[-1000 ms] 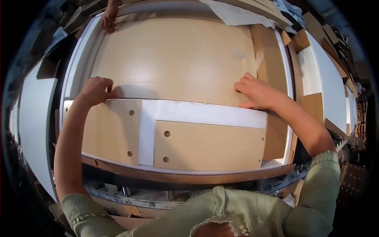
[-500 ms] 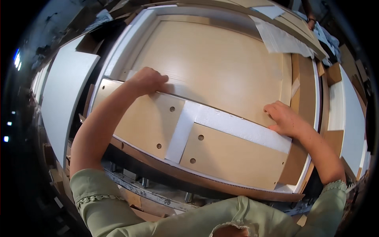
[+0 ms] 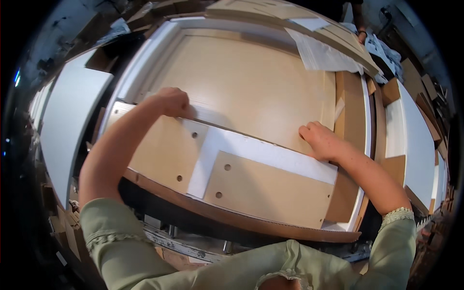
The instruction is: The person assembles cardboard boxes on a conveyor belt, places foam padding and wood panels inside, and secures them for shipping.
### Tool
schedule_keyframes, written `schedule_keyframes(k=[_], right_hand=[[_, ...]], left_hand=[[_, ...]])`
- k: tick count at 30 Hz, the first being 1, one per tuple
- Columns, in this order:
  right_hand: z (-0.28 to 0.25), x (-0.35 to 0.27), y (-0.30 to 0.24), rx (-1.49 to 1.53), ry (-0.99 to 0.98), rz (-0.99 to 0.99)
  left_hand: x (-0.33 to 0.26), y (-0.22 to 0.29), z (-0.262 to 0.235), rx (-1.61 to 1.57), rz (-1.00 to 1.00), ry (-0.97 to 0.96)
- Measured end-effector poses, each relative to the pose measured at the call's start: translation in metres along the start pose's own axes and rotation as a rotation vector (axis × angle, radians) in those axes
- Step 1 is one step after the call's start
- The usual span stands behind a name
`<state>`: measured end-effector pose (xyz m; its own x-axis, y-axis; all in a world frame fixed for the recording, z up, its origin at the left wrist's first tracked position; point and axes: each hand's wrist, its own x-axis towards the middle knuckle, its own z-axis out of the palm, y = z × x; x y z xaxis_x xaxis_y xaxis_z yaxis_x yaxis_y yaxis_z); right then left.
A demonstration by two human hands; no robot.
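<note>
We press our left hand (image 3: 170,102) down on the far left corner of a white foam T-shaped spacer strip (image 3: 251,151), fingers curled and closed over its edge, gripping it where it meets the wood. Our right hand (image 3: 323,141) lies near the right end of the same strip, fingers bent and resting flat on top of it rather than wrapped around anything; it holds nothing that we can see.

The strip runs from left to right across the packed stack, and its short stem drops toward us between two pale wooden boards with round drilled holes: a left drilled board (image 3: 162,153) under our left forearm and a right drilled board (image 3: 268,192) just below the strip. Beyond the strip, farther from us, lies a large smooth light-wood panel (image 3: 246,84) that fills the middle of the view. All of it sits inside a shallow brown cardboard tray (image 3: 251,224), whose near rim curves below the boards.

At the far right, a sheet of white paper (image 3: 319,55) rests over the corner of the panel. To the left, a tall white board (image 3: 72,121) stands well apart from the tray. Another person's hand (image 3: 361,35) shows at the far edge, away from ours.
</note>
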<state>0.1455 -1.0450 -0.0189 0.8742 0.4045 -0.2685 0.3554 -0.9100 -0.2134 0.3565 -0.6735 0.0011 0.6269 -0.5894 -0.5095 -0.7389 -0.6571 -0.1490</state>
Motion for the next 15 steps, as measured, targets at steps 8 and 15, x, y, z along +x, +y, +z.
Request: schedule_keyframes(k=[8,15], right_hand=[[0.009,-0.014,0.005,0.057,0.079,-0.085],[-0.018,-0.020,0.018,0.175,0.027,-0.095]], left_hand=[[0.000,0.002,0.007,0.204,0.133,0.168],[-0.020,-0.001,0.013,0.453,0.190,0.464]])
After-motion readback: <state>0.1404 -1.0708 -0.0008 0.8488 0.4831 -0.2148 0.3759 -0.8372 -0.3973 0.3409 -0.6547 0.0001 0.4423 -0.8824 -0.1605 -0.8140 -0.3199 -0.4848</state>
